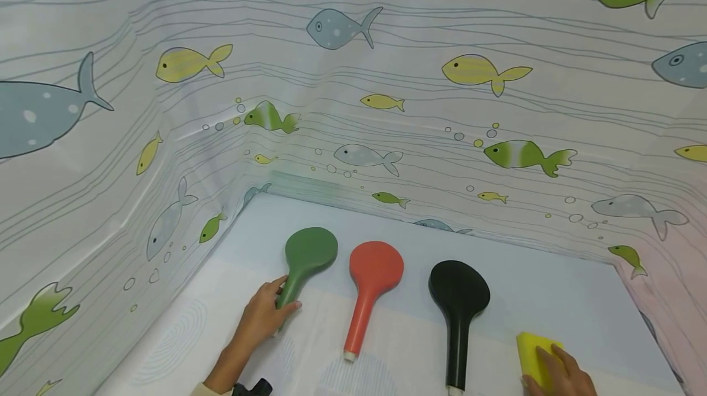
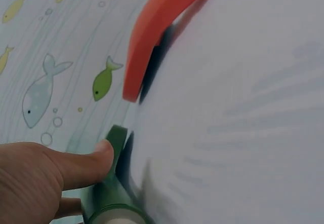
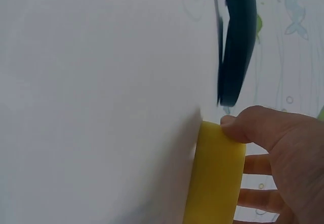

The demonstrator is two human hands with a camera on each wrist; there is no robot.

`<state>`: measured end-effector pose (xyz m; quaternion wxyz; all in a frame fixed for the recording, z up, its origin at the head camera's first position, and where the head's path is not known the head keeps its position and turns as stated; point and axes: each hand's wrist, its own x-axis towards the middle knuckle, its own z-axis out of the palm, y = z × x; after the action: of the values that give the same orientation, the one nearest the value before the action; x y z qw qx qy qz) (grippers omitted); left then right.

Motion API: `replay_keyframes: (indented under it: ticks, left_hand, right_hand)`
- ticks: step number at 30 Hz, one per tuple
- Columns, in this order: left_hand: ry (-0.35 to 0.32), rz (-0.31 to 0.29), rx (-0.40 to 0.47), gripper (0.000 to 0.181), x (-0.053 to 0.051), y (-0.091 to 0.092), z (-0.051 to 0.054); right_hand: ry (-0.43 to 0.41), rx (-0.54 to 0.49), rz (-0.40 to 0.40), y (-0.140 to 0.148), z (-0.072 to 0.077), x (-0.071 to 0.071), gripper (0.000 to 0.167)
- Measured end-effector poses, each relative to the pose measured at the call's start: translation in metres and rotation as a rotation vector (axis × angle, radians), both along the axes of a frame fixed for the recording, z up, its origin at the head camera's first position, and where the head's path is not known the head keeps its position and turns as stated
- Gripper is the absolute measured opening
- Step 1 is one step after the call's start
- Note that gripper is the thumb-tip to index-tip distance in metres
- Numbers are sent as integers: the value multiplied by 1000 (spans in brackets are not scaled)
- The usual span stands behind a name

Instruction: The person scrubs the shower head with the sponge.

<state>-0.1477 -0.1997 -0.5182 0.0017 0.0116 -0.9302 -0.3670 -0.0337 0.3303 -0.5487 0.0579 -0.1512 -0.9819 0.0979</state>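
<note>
Left hand [image 1: 264,311] clasps the green paddle [image 1: 311,248] by its handle [image 1: 294,288], left on the surface [image 1: 541,288]! Right hand [image 1: 567,376] pinches the yellow block [image 1: 531,356], far right. Paddle looks light, stiff; block probably soft, best squeezed gently.

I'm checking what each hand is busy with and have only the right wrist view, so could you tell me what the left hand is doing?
Observer: In the head view, the left hand grips the handle of a green paddle.
Operator: Thanks. What is the dark shape above the yellow block in my picture?
Observer: It's a black paddle; the head view shows its straight handle pointing toward the person.
Operator: Does anything lie between those two paddles?
Observer: Yes, a red paddle, which neither hand touches.
</note>
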Motion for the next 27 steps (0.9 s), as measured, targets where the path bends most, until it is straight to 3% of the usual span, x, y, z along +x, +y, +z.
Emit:
replay_keyframes:
  ticks: [7, 13, 22, 27]
  left_hand:
    - [76, 61, -25, 67, 3, 6, -7]
    - [86, 94, -2, 64, 5, 11, -8]
    - [90, 130, 48, 63, 5, 14, -12]
    - [84, 131, 54, 63, 4, 14, -14]
  right_hand:
    - [109, 19, 60, 3, -3, 3, 66]
    - [198, 37, 87, 1, -1, 5, 62]
    - [167, 27, 90, 5, -3, 4, 61]
    - [206, 24, 104, 5, -2, 5, 58]
